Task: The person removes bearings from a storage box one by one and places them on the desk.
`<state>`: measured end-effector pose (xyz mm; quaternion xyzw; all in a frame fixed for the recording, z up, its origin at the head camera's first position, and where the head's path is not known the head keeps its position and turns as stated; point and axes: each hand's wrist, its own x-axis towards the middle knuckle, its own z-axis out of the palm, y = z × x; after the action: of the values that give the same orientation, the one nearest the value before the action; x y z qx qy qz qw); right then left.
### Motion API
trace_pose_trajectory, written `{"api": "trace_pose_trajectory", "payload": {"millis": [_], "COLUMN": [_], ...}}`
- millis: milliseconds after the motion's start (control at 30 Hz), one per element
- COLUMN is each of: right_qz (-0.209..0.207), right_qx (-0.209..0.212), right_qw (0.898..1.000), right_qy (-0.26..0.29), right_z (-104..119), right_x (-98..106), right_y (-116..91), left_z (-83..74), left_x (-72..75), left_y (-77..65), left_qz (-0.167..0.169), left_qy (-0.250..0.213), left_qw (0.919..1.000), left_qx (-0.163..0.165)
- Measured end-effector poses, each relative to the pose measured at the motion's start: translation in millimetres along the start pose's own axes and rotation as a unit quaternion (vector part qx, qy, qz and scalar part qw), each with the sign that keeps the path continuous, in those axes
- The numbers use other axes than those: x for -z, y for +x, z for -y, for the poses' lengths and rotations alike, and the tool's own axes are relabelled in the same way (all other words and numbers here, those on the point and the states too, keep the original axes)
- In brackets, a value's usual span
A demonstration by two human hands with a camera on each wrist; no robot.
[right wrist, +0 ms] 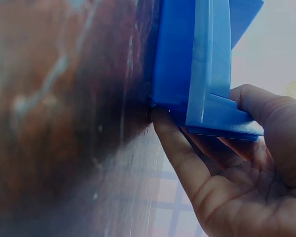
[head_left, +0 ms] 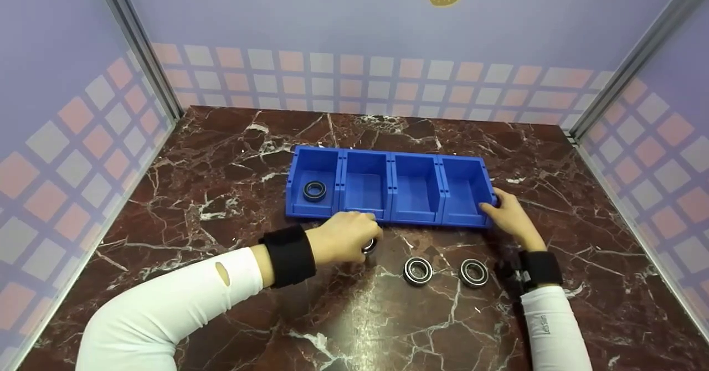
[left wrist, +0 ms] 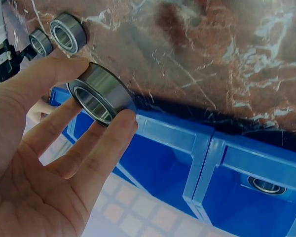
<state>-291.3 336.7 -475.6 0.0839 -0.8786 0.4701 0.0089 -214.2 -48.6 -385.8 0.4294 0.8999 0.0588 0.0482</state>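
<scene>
A metal ball bearing (left wrist: 102,94) is pinched between the thumb and fingers of my left hand (head_left: 344,237), just in front of the blue bin row (head_left: 415,217). In the head view that hand covers most of it. My right hand (head_left: 512,216) grips the right end wall of the bins, thumb over the rim and fingers along the outer side, as the right wrist view shows. Another bearing (head_left: 314,191) lies flat in the leftmost compartment. Two more, a middle bearing (head_left: 417,271) and a right bearing (head_left: 473,273), lie on the table before the bins.
The dark red marbled table (head_left: 221,166) has white veins. Purple panels with a checked pattern (head_left: 354,77) enclose it at the back and both sides, joined by metal corner posts (head_left: 141,44). Black bands (head_left: 288,254) wrap both wrists.
</scene>
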Motion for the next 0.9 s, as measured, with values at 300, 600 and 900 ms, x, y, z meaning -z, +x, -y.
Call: {"api": "trace_pose_trajectory", "payload": {"millis": [300,600,900], "right_qz": [-0.005,-0.008,-0.003], "right_qx": [-0.003,-0.001,-0.010], "right_qw": [1.000,1.000,1.000], "right_qy": [-0.010,-0.016,0.003], "right_z": [-3,-3,1], "right_x": [0,1,0], "right_y": [1,2,-3], "left_z": [-4.4,-7.0,-7.6], "left_x": [-10.8,-20.8,-30.3], "left_y": [-2.2,-2.6,-4.3], "left_qz": [0.012,0.022,0.028], "left_qy": [0.008,0.004,-0.004], "left_qw": [0.9999,0.9997,0.9996], "left_qx": [0.001,-0.002,0.004]}}
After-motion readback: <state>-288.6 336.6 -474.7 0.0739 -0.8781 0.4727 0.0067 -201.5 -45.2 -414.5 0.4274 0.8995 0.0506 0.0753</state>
